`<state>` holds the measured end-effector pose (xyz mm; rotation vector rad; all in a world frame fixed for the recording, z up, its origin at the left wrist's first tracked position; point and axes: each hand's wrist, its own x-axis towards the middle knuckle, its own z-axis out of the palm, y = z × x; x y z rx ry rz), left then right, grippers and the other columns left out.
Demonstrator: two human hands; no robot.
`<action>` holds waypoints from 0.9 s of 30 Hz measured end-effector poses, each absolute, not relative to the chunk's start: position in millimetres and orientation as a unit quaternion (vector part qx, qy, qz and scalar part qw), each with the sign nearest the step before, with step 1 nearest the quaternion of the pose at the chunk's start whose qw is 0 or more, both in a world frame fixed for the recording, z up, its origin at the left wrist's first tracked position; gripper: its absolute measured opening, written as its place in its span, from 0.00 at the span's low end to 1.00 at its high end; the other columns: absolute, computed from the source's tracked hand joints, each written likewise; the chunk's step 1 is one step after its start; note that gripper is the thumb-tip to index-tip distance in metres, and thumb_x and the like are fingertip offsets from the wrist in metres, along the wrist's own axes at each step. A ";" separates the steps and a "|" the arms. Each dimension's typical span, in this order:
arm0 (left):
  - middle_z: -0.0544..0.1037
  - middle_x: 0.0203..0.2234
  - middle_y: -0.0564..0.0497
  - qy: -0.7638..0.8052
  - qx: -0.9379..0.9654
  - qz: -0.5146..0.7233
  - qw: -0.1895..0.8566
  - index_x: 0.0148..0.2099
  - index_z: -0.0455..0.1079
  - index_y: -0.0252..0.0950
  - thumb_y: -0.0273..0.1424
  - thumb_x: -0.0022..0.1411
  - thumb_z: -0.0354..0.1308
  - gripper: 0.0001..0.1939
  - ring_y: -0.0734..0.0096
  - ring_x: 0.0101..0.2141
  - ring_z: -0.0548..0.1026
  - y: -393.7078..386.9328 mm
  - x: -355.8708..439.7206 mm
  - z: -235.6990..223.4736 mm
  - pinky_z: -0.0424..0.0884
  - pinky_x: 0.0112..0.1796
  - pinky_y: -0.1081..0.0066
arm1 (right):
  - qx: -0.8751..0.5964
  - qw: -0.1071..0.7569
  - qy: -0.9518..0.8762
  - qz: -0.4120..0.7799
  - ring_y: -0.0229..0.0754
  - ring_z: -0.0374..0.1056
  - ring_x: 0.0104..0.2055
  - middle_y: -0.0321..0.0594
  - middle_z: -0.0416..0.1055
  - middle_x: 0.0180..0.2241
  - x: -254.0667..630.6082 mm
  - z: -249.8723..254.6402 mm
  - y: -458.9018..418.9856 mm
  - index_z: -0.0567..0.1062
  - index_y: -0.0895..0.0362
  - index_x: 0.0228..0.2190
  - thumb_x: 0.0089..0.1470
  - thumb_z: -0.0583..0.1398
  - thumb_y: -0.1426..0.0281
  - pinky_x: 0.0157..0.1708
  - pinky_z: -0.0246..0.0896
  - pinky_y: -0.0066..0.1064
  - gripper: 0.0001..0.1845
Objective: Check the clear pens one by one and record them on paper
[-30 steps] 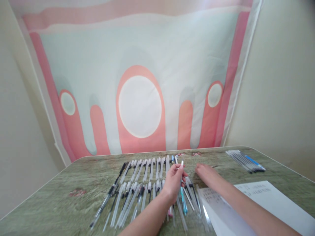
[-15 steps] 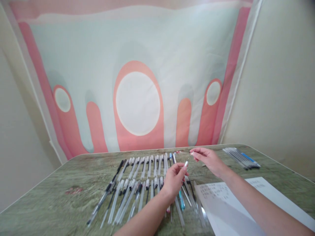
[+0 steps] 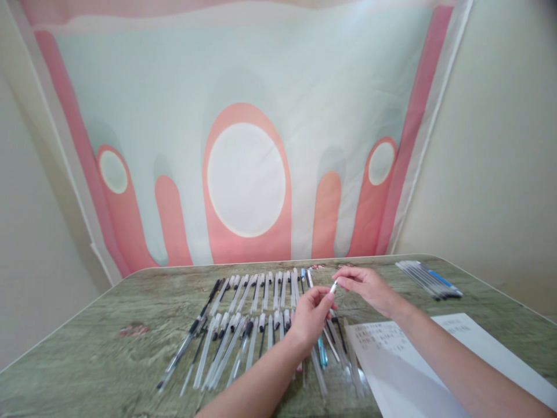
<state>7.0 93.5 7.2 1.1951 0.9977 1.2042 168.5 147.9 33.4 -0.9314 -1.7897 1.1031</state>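
My left hand (image 3: 312,316) is closed around a pen (image 3: 333,287), whose white end sticks up beyond the thumb and forefinger; the palm hides most of its barrel. Just to the right, my right hand (image 3: 364,287) has its thumb and forefinger pinched at that white end. The small white piece it held earlier cannot be made out separately from the pen end now. Beneath and left of my left hand lie two rows of pen parts: clear barrels (image 3: 224,360) and, in the far row, barrels with caps (image 3: 265,290).
A sheet of paper with handwriting (image 3: 426,371) lies under my right forearm. Several pens or refills, one with a blue part (image 3: 444,281), lie grouped at the back right of the wood-patterned table (image 3: 96,342). A pink and pale green cloth (image 3: 174,87) hangs behind.
My right hand has moved left and slightly down, bringing its fingertips to the white end of the pen. My left hand keeps its grip on the pen.
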 end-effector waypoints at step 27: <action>0.69 0.21 0.54 0.408 0.512 0.520 0.549 0.41 0.65 0.32 0.42 0.54 0.54 0.19 0.82 0.18 0.60 95.7 6.9 7.7 0.52 0.18 0.78 | -0.296 0.389 -0.639 0.593 0.42 0.65 0.38 0.42 0.72 0.36 159.4 24.7 142.7 0.74 0.58 0.41 0.48 0.59 0.61 0.42 0.57 0.38 0.19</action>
